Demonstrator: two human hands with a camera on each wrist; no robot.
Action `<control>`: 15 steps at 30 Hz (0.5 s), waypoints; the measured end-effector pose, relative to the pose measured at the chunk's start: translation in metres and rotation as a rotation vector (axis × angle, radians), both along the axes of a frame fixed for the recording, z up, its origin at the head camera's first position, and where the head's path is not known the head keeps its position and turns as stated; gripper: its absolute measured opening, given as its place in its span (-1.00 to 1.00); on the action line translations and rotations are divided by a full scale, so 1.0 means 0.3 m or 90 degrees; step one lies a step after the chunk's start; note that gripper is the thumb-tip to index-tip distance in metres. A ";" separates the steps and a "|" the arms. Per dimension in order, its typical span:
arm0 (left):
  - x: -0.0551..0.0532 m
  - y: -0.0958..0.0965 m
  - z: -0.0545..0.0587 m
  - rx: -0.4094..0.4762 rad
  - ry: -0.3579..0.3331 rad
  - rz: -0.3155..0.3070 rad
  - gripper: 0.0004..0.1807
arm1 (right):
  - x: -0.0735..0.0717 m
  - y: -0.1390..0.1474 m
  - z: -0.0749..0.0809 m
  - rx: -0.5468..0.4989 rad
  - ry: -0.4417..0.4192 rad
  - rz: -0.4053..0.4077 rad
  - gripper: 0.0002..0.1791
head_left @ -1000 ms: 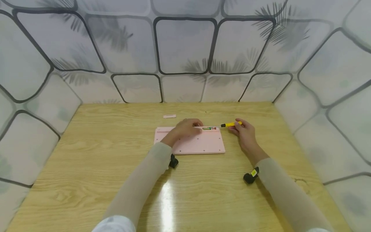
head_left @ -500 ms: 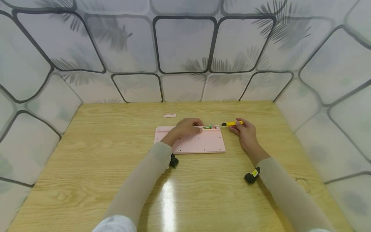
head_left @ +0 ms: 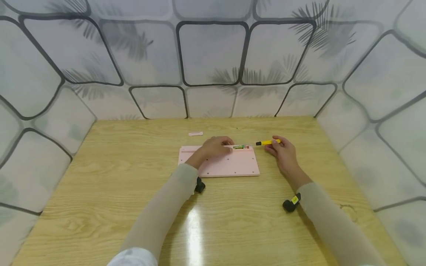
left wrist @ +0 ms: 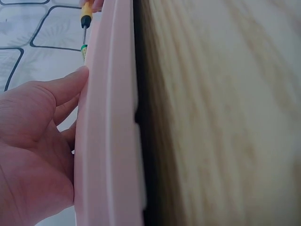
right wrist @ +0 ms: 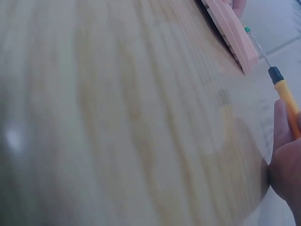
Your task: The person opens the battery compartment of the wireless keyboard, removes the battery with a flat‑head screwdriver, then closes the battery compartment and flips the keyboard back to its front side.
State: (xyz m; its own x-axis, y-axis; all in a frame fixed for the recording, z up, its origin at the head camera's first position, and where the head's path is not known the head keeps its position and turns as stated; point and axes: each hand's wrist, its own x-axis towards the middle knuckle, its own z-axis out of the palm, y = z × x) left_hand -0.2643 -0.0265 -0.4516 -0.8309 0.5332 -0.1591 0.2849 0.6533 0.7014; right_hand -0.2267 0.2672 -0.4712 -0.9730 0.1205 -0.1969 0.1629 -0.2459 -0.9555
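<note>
Wall, patterned (head_left: 213, 51): behind and to both sides.

Table, wood-grain (head_left: 116, 177): bears everything we list below.

Keyboard, pink (head_left: 233, 168): so we judge it from its shape; lies on the table in front of the person, screw-dotted face up, slot side away from the person.

Left hand (head_left: 213, 146): laid across the keyboard's far edge, thumb on the near side, fingers bent over behind; we read this as a grip.

Right hand (head_left: 285, 151): just off the keyboard's right end, thumb and fingers closed around the screwdriver's handle.

Screwdriver (head_left: 267, 142): yellow handle, black collar; shaft runs leftward into the slot.

Slot (head_left: 246, 148): along the far edge, uncovered at its right part; the left hand hides the rest from us.

Cover, pink strip (head_left: 195, 133): apart from the keyboard, on the table beyond it; a cover by our guess.

Battery, green (head_left: 238, 147): in the slot, screwdriver tip at its right end; contact we cannot confirm.

Progress, by our judgement: cover off, slot exposed, tool at the battery. Outstanding: battery not out, cover not back on. Further batteries we cannot tell.
</note>
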 end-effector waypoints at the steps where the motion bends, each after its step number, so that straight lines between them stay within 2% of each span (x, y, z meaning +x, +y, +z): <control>1: 0.001 0.000 0.000 0.001 -0.002 0.001 -0.68 | 0.001 0.005 -0.001 0.002 0.004 0.002 -0.40; 10: 0.004 -0.003 0.001 0.004 -0.003 0.009 -0.70 | 0.012 0.051 -0.002 0.025 0.006 0.037 -0.37; 15: 0.004 -0.001 0.001 0.003 -0.005 0.004 -0.69 | 0.029 0.068 0.009 0.091 0.005 0.079 -0.42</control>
